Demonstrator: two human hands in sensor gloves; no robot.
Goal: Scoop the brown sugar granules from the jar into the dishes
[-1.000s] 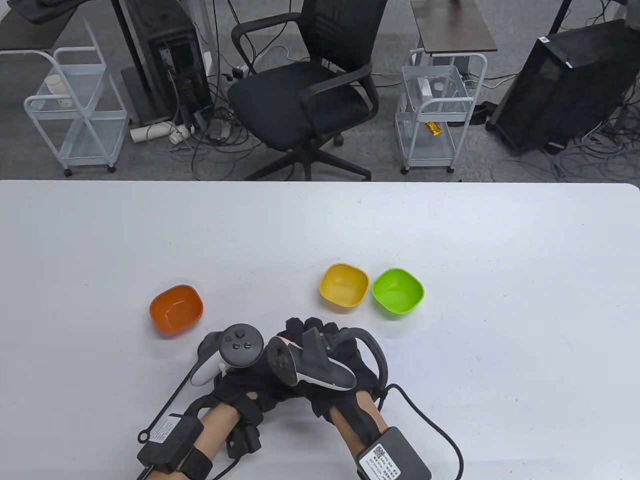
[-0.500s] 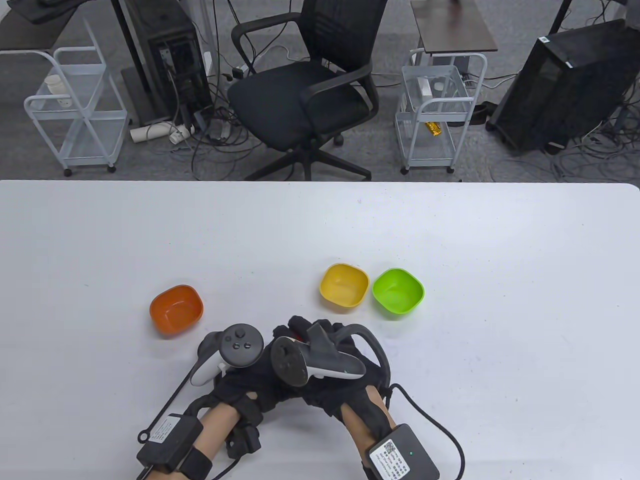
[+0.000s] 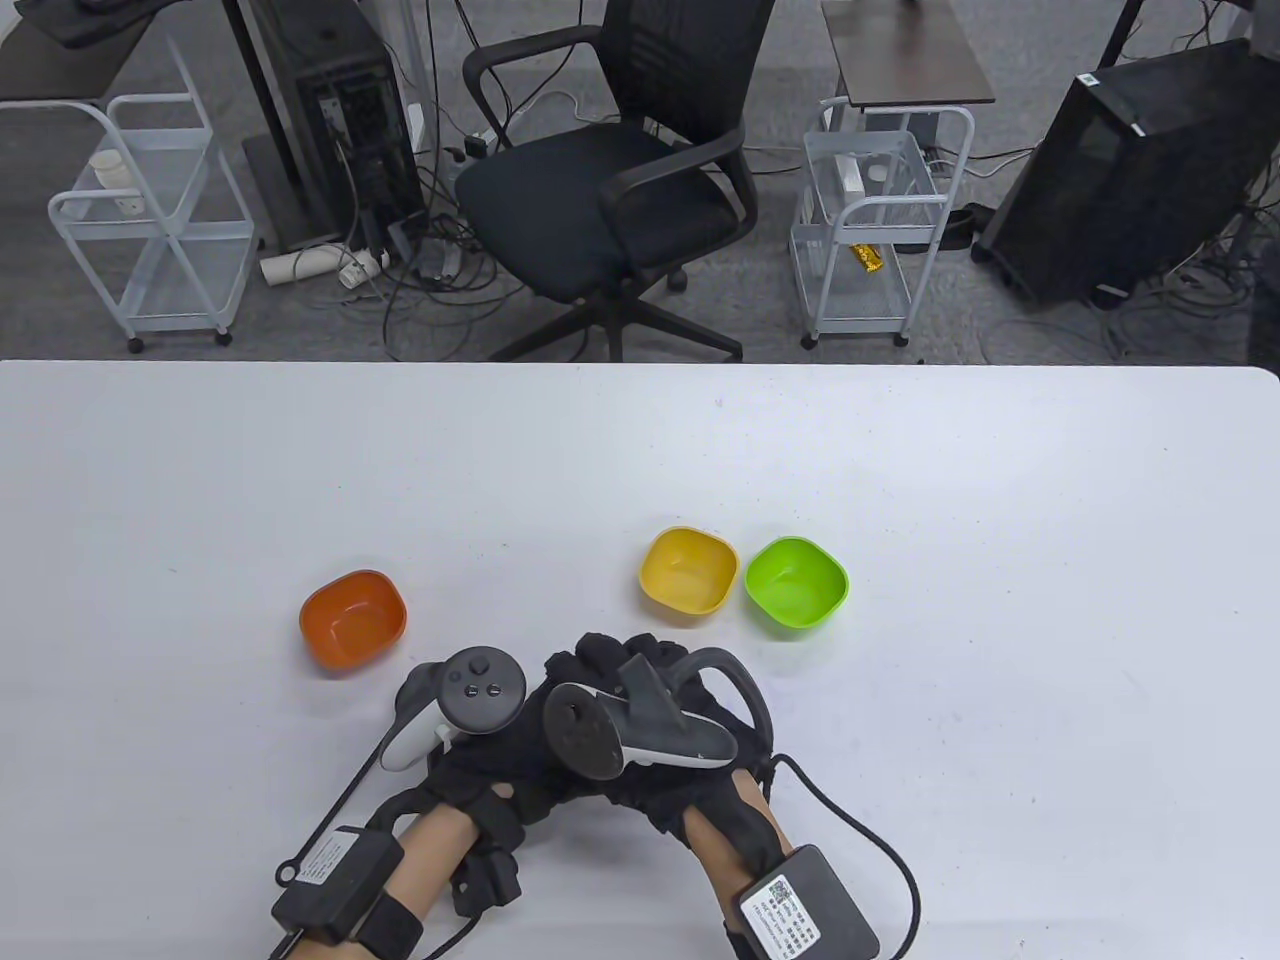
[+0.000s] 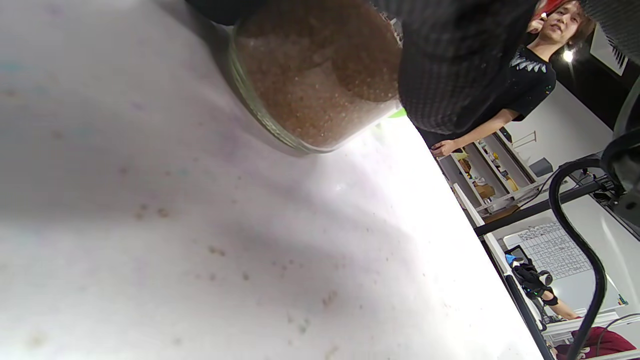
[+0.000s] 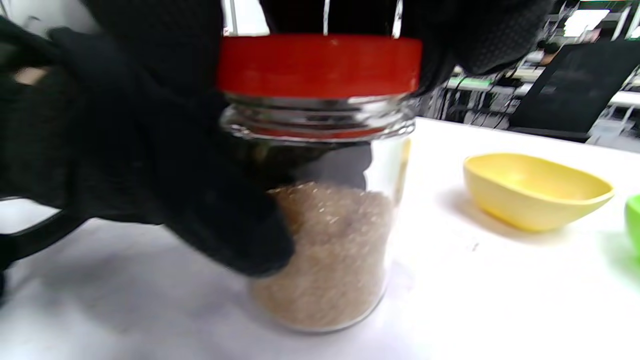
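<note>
— Fingertips first, then: what are they doing?

— Mine on the right hand (image 3: 690,740) curl down around the red lid (image 5: 320,65), gripping its rim from above. My left hand (image 3: 490,770) wraps the glass jar (image 5: 325,240), fingers (image 5: 200,200) pressed around its side, holding it on the white table (image 3: 900,480) close to me.

— Is the lid loose?

— I can't tell. It sits on the threaded neck, so I judge I'm unscrewing it.

— How do you do that well?

— Keep the left grip firm and low so the jar doesn't tip or spin, turn only the lid with the right, then lift it straight up so no brown sugar (image 5: 330,250) spills.

— And counting outward?

— One jar, about half full, one lid. Three dishes: an orange dish (image 3: 353,620) beyond my left hand, a yellow dish (image 3: 688,572) and a green dish (image 3: 796,584) just beside each other beyond my right. I see no spoon.
</note>
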